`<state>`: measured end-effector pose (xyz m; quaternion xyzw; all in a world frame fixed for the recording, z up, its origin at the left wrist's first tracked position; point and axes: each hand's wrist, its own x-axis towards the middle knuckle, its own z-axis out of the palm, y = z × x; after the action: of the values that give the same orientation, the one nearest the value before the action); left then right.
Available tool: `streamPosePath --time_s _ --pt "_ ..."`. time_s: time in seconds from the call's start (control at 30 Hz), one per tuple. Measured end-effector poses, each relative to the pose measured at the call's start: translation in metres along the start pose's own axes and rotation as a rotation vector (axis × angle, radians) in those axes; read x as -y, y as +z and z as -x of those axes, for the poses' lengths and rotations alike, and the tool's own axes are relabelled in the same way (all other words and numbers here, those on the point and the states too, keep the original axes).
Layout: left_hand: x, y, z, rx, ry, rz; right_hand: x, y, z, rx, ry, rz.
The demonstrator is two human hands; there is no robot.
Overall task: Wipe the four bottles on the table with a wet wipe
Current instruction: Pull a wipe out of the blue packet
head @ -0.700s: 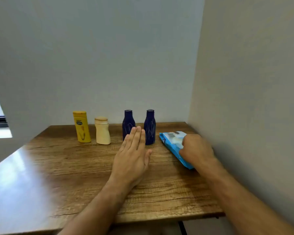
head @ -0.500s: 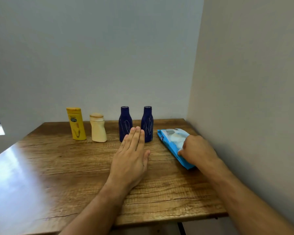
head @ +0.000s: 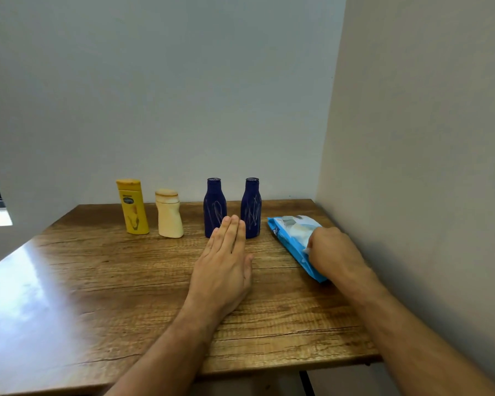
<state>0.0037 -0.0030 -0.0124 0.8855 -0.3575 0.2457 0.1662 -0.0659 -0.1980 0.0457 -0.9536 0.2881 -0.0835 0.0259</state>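
Note:
Several bottles stand in a row at the back of the wooden table [head: 97, 281]: a yellow bottle [head: 132, 207], a cream bottle [head: 169, 214], and two dark blue bottles [head: 214, 205] [head: 251, 207] with scribble marks. My left hand [head: 223, 267] lies flat on the table, fingers together, its tips just in front of the blue bottles. A blue wet wipe pack [head: 293, 235] lies at the right. My right hand [head: 333, 252] rests curled on the pack and pinches a bit of white wipe at its opening.
A side wall [head: 412, 195] runs close along the table's right edge, right behind the pack. The back wall stands just behind the bottles. A bright window strip shows at far left. The table's front edge is near my forearms.
The view has shifted slightly. My right hand has slid a little nearer along the pack and now pinches white wipe. My left hand stays flat.

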Motion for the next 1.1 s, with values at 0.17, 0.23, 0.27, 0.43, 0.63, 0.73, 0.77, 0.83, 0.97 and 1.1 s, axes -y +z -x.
streamPosePath --time_s 0.17,0.23,0.27,0.43,0.63,0.73,0.77,0.83,0.97,1.1 --pt "0.001 0.002 0.001 -0.015 -0.004 0.030 0.020 -0.009 0.004 -0.246 -0.067 -0.208" --pt "0.001 0.002 0.000 -0.012 -0.019 0.064 0.032 -0.013 0.003 -0.303 -0.088 -0.359" --pt "0.001 0.001 -0.002 -0.020 -0.028 0.089 0.038 -0.014 -0.001 -0.329 -0.094 -0.404" --pt "-0.008 -0.014 -0.033 -0.198 -0.026 0.213 0.059 -0.012 -0.028 -0.329 -0.031 -0.545" --pt "-0.022 -0.024 -0.101 -0.315 -0.067 0.397 0.082 -0.012 -0.055 -0.232 -0.040 -0.514" --pt "-0.021 -0.008 -0.121 -0.293 -0.129 0.364 0.088 -0.001 -0.066 -0.225 -0.085 -0.418" --pt "-0.021 -0.003 -0.126 -0.277 -0.151 0.357 0.088 0.002 -0.068 -0.228 -0.094 -0.411" --pt "-0.018 0.006 -0.133 -0.233 -0.178 0.326 0.085 0.007 -0.071 -0.240 -0.108 -0.424" --pt "-0.012 0.014 -0.136 -0.219 -0.261 0.381 0.079 0.009 -0.079 -0.264 -0.151 -0.472" --pt "-0.016 0.019 -0.128 -0.321 -0.278 0.520 0.074 0.013 -0.081 -0.246 -0.163 -0.499"
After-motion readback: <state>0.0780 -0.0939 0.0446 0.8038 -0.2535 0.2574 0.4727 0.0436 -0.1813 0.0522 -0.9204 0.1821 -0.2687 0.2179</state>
